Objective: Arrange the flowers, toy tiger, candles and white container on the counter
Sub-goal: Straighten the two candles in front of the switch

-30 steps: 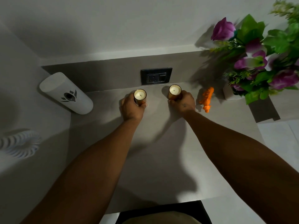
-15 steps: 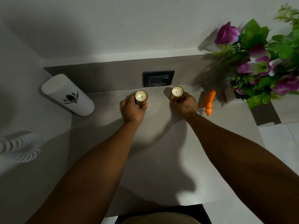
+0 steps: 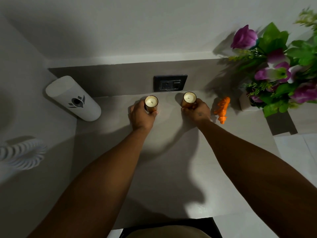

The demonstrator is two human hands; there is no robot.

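Hands first: my left hand (image 3: 141, 115) is wrapped around the lower body of the left candle (image 3: 151, 103), and my right hand (image 3: 197, 112) is curled on the right candle (image 3: 189, 99), fingers closed against its amber glass. Both candles stand upright on the counter (image 3: 171, 152), near its back edge and just below the wall socket (image 3: 170, 82), a clear gap between them. Whether either one is resting fully on the surface or raised a hair, I cannot tell.

Just beside my right hand, the toy tiger (image 3: 222, 108) lies on the counter, and past it the flowers (image 3: 277, 69) stand in a pale pot at the far right. Well apart on the left, the white container (image 3: 72, 98) sits at the counter's back corner, close to the side wall.

By my reading, the arrangement is well advanced: every item is on the counter, strung roughly along the back. What looks left is letting go of the two candles, and possibly standing the tiger up.
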